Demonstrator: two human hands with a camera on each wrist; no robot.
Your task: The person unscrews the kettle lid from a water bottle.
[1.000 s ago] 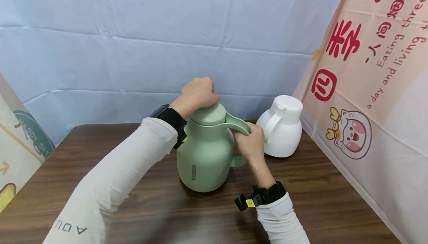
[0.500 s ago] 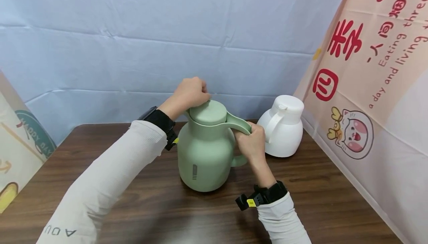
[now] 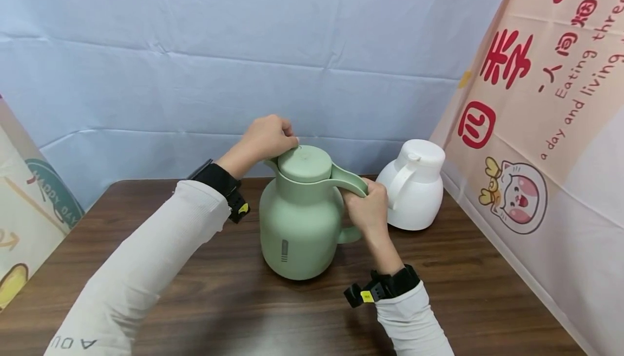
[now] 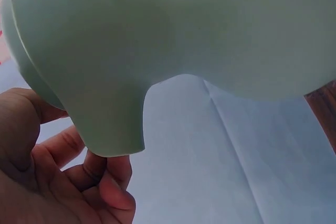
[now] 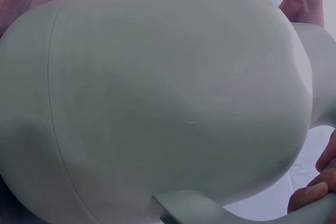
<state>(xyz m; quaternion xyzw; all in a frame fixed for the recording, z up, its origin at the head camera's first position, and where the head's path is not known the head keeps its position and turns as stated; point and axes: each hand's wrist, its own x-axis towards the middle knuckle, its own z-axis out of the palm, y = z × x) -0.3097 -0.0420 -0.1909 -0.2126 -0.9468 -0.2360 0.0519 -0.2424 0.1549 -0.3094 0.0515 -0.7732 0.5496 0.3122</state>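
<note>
A pale green thermos jug (image 3: pixel 299 226) stands upright on the wooden table. My right hand (image 3: pixel 368 207) grips its handle (image 3: pixel 348 182), and some of those fingertips (image 5: pixel 310 195) show in the right wrist view. At the far left of the round lid (image 3: pixel 304 163) is my left hand (image 3: pixel 268 136), its curled fingers and thumb at the lid's edge beside the spout. The left wrist view shows the left hand (image 4: pixel 58 171) close against the spout (image 4: pixel 118 124); part of its hold is hidden behind the jug. The lid sits in the jug's mouth.
A smaller white jug (image 3: pixel 414 188) with a handle stands just right of my right hand, near the table's back edge. A pale blue cloth (image 3: pixel 195 74) hangs behind the table (image 3: pixel 219 302). Printed cloth (image 3: pixel 536 128) borders the right side.
My left hand has slid leftward from the top of the lid to its far left edge. The right hand keeps holding the handle, and the jug stands in the same place.
</note>
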